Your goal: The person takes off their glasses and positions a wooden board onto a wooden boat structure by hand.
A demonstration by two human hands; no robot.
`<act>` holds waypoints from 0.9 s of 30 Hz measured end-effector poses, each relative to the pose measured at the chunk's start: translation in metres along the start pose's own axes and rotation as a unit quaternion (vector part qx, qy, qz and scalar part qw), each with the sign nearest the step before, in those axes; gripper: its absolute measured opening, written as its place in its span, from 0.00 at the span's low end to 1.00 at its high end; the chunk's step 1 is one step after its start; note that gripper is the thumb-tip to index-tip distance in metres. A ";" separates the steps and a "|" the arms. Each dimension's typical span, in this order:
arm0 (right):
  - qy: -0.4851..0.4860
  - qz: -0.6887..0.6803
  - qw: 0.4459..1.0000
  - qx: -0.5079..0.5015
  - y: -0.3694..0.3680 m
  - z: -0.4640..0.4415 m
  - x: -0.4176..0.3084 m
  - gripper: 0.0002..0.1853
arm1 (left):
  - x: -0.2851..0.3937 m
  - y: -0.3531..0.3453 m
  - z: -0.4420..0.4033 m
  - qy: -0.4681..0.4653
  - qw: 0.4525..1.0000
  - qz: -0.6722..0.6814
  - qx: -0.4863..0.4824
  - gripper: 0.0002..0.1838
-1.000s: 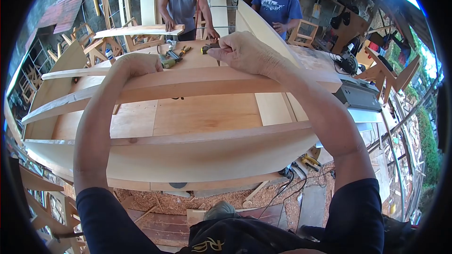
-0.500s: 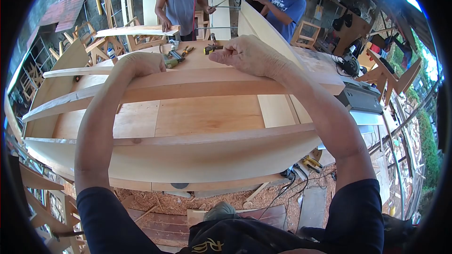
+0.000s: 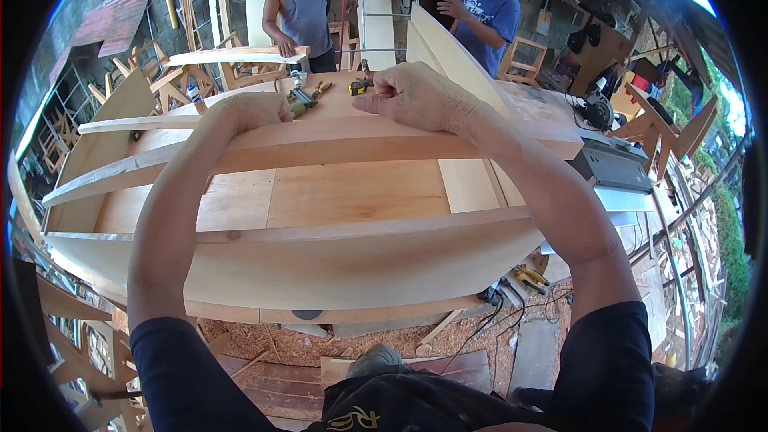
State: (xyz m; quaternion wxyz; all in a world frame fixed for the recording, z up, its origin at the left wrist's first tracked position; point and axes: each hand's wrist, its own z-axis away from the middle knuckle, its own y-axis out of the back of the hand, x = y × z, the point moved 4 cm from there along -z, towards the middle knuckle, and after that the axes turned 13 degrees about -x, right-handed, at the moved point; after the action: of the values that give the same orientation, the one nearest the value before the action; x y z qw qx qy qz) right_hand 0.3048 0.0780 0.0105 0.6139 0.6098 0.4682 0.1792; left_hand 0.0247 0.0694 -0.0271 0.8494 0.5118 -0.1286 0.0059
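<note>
My left hand (image 3: 259, 109) is closed, its fingers curled at the far edge of a curved wooden beam (image 3: 344, 146); what it holds, if anything, is hidden. My right hand (image 3: 418, 99) lies on top of the same beam, closed, thumb pointing left; its contents cannot be made out. The beam belongs to a large wooden frame with a curved pale front panel (image 3: 360, 268). Just beyond my hands, a yellow tape measure (image 3: 359, 89), pliers (image 3: 322, 90) and metal tools (image 3: 300, 98) lie on the wooden surface.
One person (image 3: 302, 12) stands at a long board (image 3: 232, 55) across the bench; another (image 3: 490, 12) stands behind a tall panel (image 3: 456, 56). A circular saw (image 3: 594, 108) sits at right. Cords and a yellow-handled tool (image 3: 530, 276) lie below, above wood shavings (image 3: 320, 344).
My left hand has shifted slightly right along the beam; my right hand stays almost in place. The person at the right has raised a hand. The other person's arm has moved up.
</note>
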 end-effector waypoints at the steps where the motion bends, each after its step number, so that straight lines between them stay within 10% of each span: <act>1: 0.009 0.009 1.000 0.022 0.001 0.001 0.000 0.30 | -0.001 -0.001 -0.002 0.002 1.000 -0.009 0.006 0.16; 16: 0.143 0.027 0.982 0.118 0.012 0.002 0.004 0.10 | 0.007 0.004 0.020 -0.025 0.996 -0.022 0.085 0.18; 27: -0.005 -0.005 1.000 0.000 0.003 -0.001 0.002 0.31 | -0.017 0.005 0.016 0.013 0.998 0.009 0.059 0.17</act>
State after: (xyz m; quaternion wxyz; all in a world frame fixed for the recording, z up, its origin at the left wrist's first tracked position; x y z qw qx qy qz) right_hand 0.3059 0.0812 0.0129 0.6172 0.6083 0.4682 0.1728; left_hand 0.0044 0.0593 -0.0195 0.8192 0.5598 -0.1212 0.0282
